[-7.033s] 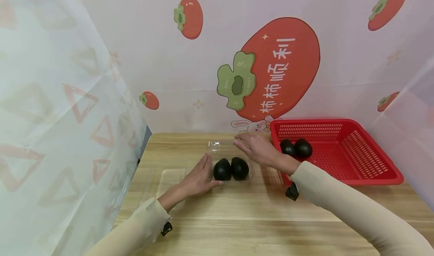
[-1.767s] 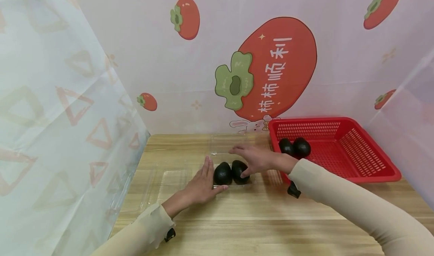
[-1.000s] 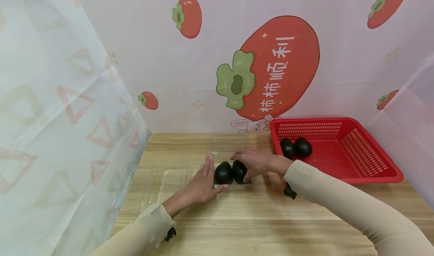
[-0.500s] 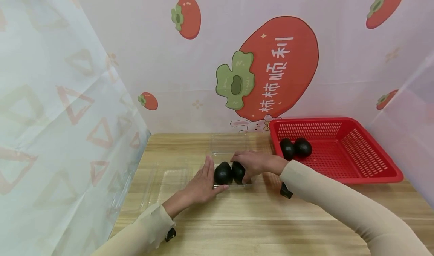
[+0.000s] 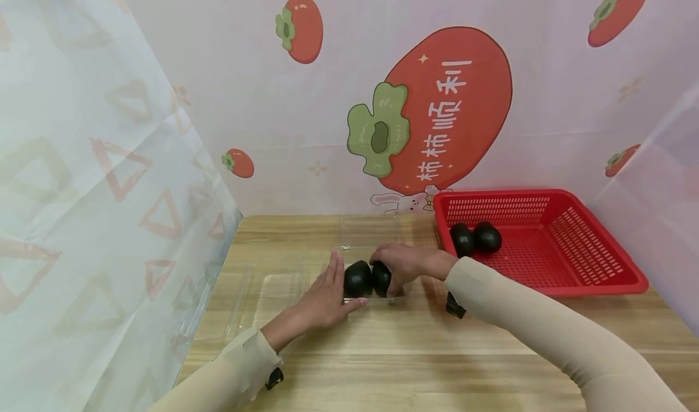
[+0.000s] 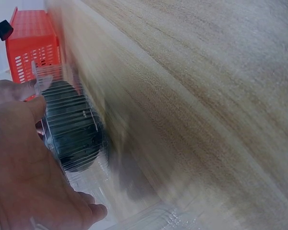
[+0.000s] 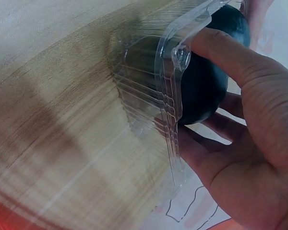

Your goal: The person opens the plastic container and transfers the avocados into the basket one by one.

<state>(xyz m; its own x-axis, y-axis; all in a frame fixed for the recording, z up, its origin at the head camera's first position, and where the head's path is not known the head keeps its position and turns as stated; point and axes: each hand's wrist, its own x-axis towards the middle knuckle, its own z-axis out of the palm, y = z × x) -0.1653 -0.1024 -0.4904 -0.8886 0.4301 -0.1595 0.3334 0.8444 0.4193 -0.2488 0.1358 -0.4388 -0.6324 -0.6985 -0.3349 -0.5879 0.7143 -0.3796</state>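
A clear plastic clamshell box (image 5: 377,300), its lid (image 5: 367,233) laid back towards the wall, holds two dark avocados. The left avocado (image 5: 358,278) stands uncovered beside my left hand (image 5: 324,295), whose mostly straight fingers rest along the box's left side. My right hand (image 5: 403,263) grips the right avocado (image 5: 381,278) from above, thumb on the near side and fingers on the far side. The right wrist view shows this avocado (image 7: 201,91) partly above the ribbed box wall (image 7: 149,91). In the left wrist view, an avocado (image 6: 69,127) shows through the plastic.
At the right stands a red slotted basket (image 5: 546,263) with an avocado (image 5: 462,239) and another avocado (image 5: 488,237) at its left end. A second clear clamshell box (image 5: 275,290) lies left of my left hand. A printed curtain closes off the table's back and left.
My right hand has come down from the box's lid area onto the right avocado and now grips it. The lid lies flatter towards the wall. The left hand has barely moved.
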